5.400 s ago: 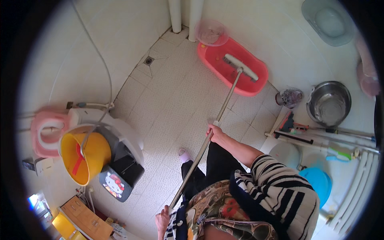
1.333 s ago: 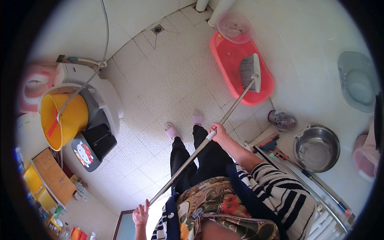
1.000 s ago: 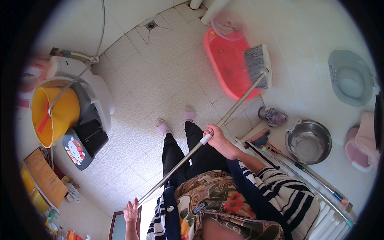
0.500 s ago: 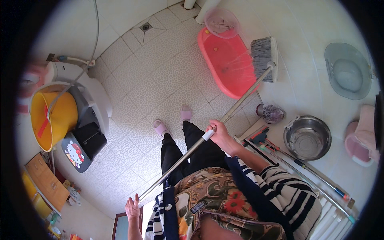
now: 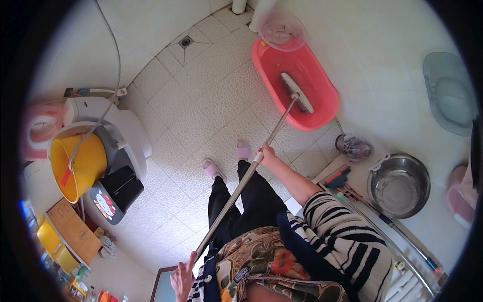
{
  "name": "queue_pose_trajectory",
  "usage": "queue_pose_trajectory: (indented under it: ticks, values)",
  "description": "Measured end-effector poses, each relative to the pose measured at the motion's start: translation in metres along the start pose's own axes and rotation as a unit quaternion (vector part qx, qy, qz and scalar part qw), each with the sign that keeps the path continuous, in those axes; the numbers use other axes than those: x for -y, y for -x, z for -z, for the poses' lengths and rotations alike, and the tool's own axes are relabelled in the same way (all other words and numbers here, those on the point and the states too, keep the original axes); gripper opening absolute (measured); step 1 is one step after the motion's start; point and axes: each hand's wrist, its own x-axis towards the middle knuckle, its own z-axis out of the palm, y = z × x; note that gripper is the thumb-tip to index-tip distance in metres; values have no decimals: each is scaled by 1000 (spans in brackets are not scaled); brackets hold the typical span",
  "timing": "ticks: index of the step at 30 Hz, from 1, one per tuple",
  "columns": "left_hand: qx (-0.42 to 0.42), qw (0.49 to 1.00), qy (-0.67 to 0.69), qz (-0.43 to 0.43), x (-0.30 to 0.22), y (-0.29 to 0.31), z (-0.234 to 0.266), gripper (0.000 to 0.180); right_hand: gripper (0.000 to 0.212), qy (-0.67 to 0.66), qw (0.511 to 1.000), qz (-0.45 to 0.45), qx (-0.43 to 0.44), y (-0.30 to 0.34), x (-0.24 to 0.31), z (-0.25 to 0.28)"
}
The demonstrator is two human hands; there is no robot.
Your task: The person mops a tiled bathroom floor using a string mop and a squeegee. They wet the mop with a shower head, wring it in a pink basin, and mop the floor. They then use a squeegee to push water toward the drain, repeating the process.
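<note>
A broom with a long metal pole (image 5: pixel 229 204) runs slantwise in front of my body. Its head (image 5: pixel 297 92), a white block with grey bristles turned down, is inside the pink plastic tub (image 5: pixel 327 108). My right hand (image 5: pixel 266 154) wraps round the middle of the pole, near a white collar. Down by my waist on the left, my left hand (image 5: pixel 183 278) grips the pole's top end, one finger stretched along it. Where the bristles meet the tub bottom is hidden under the head.
A pale pink basin (image 5: pixel 282 31) overlaps the tub's far end. To the right are a bagged purple object (image 5: pixel 357 147), a steel basin (image 5: pixel 399 186) and long-handled tools (image 5: pixel 375 214). At left, a yellow bucket (image 5: pixel 88 161) stands on a white appliance (image 5: pixel 133 131). A drain (image 5: pixel 186 42) lies in the tiled floor.
The broom head has come down from above the tub's right rim to inside the tub, its bristles turned downward. My right arm has stretched forward; my left hand has moved slightly right and nearer me.
</note>
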Motion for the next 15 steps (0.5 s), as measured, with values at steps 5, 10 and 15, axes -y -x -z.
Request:
queue_pose_trajectory:
  ticks: [5,10,15]
  values:
    - [149,988,39,14,-29,-49,70,86,20,150,986,69,-16,-34,34,-21]
    - [122,989,86,19,-69,-106,119,80,13,87,963,255,7,-49,75,-41]
    - [177,979,93,40,-92,-123,155,76,14,140,970,200,19,-51,92,-38]
